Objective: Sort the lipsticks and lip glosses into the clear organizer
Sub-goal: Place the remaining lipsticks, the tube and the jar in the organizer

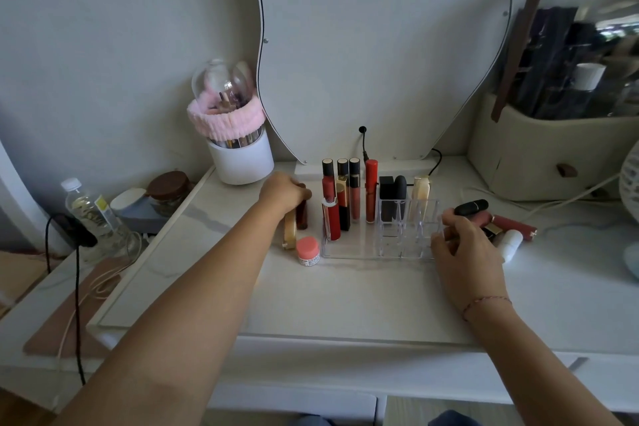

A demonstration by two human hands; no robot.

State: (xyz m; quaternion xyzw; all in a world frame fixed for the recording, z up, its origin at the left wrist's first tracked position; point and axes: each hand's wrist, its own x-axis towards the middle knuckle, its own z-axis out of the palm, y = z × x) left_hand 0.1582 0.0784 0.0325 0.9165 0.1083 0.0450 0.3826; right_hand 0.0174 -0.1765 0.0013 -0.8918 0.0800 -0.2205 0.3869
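Note:
The clear organizer (349, 245) stands mid-table, holding several upright lip glosses (371, 190) at its left and back, two black lipsticks (392, 188) and a cream-gold one (420, 192). My left hand (281, 192) is left of the organizer, closed on the top of a dark red tube (302, 216); a gold tube (289, 226) lies just beside it. My right hand (465, 252) rests at the organizer's right edge, fingers curled on a black lipstick (472, 207). More lipsticks (513, 225) lie in a pile right of that hand.
A small pink-lidded jar (307, 250) sits at the organizer's front left corner. A white brush holder (240, 159) with a pink headband stands back left, the mirror (380, 45) behind, a beige cosmetics case (539, 156) back right. Cables run along the left edge and back right.

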